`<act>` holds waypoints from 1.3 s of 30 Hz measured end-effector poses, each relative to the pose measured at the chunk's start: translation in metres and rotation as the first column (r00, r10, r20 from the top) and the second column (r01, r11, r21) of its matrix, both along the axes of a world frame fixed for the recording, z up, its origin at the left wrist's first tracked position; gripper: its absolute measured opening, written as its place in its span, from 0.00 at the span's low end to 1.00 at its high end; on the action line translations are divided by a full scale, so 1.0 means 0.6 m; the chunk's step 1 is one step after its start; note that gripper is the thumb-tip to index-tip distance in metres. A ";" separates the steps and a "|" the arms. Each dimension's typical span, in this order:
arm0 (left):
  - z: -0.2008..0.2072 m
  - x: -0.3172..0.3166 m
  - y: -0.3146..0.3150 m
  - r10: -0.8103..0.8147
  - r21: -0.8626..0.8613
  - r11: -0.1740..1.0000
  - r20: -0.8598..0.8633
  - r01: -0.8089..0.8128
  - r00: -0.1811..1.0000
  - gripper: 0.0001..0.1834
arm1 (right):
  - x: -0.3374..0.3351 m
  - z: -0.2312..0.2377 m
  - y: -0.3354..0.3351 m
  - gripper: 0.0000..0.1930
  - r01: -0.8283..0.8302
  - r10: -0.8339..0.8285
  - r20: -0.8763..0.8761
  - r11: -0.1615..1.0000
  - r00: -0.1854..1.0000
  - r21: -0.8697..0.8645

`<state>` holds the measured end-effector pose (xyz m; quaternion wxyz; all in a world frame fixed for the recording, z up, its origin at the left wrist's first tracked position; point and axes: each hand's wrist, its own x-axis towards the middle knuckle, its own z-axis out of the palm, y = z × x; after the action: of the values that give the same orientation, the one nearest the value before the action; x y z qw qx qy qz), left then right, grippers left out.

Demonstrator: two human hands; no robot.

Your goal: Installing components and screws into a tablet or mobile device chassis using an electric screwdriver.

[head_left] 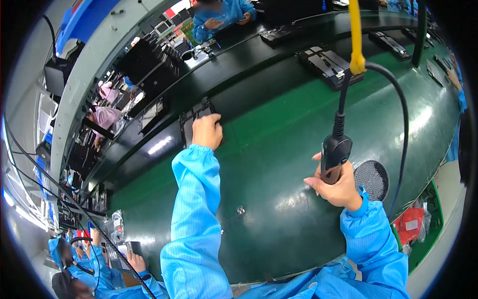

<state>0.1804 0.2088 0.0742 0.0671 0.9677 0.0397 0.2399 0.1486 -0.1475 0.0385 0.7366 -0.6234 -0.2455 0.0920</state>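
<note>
My left hand [208, 132] reaches across the green work surface with its fingers curled over the near side of a dark, flat electronic unit [187, 124]. That unit lies by the edge of the black conveyor strip, and my hand hides part of it. On the right, my right hand [341, 187] is wrapped round a black corded hand tool [336, 152], shaped like an electric screwdriver, held upright. Its lower end is hidden behind my fingers. From its top a black cable [404, 109] rises to a yellow strap [356, 45] and loops down to the right.
A round, dark perforated mat [371, 180] lies beside my right wrist. Open electronic units [326, 65] stand along the far strip. At lower right, a green bin [432, 234] holds a red packet [409, 224]. Co-workers in blue [224, 17] sit opposite and at lower left.
</note>
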 end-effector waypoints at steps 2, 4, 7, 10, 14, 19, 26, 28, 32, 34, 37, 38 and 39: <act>0.011 -0.003 0.011 -0.063 0.030 0.998 0.119 0.060 0.991 0.13 | 0.000 -0.002 0.009 0.17 -0.044 0.044 -0.010 0.999 0.999 0.026; 0.042 -0.004 0.018 -0.035 -0.020 0.999 0.260 0.042 0.965 0.11 | -0.009 0.018 0.003 0.20 0.022 -0.019 -0.060 0.998 0.998 0.063; 0.063 -0.025 0.056 0.211 -0.060 0.977 0.173 -0.204 0.962 0.10 | -0.007 0.013 0.004 0.23 0.041 -0.040 -0.013 0.998 0.999 0.047; 0.040 -0.054 0.109 0.270 -0.090 0.960 0.063 -0.264 0.961 0.09 | -0.007 0.013 0.010 0.24 0.018 -0.017 -0.023 0.999 1.000 0.033; -0.037 -0.055 0.144 0.190 -0.106 0.974 -0.106 -0.201 0.976 0.09 | -0.007 0.013 0.008 0.23 0.010 -0.009 -0.020 0.999 1.000 0.037; -0.077 -0.013 0.141 0.154 -0.229 0.958 -0.106 -0.175 0.982 0.10 | -0.009 0.014 -0.006 0.19 0.024 -0.023 -0.052 0.999 0.998 0.021; -0.089 0.001 0.235 0.044 -0.461 0.853 -0.404 -0.245 0.914 0.07 | 0.001 0.024 -0.007 0.17 -0.025 0.023 0.027 0.998 0.999 0.056; -0.091 -0.001 0.244 0.054 -0.410 0.882 -0.402 -0.233 0.914 0.06 | 0.005 0.023 -0.005 0.17 -0.025 0.022 0.076 0.999 0.997 0.038; -0.073 0.000 0.226 0.101 -0.406 0.870 -0.410 -0.280 0.907 0.08 | 0.011 0.023 -0.008 0.18 -0.011 0.004 0.238 1.000 0.971 0.028; -0.064 -0.005 0.224 0.168 -0.357 0.873 -0.422 -0.334 0.891 0.08 | 0.007 0.030 -0.010 0.18 -0.026 0.022 0.225 1.000 0.974 0.017; -0.072 0.001 0.205 0.189 -0.281 0.901 -0.429 -0.330 0.883 0.06 | 0.011 0.021 -0.012 0.17 -0.018 0.020 0.170 1.000 0.985 -0.012; -0.084 -0.001 0.216 0.184 -0.279 0.904 -0.431 -0.325 0.883 0.06 | 0.009 0.019 -0.012 0.17 -0.016 0.017 0.184 1.000 0.983 -0.004; -0.099 -0.011 0.245 0.186 -0.363 0.874 -0.361 -0.321 0.914 0.06 | 0.006 0.021 -0.010 0.17 -0.022 0.020 0.201 1.000 0.979 0.008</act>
<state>0.1741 0.3561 0.0148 0.2315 0.9428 0.2280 0.0750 0.1524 -0.1537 0.0511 0.7103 -0.6232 -0.3255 0.0352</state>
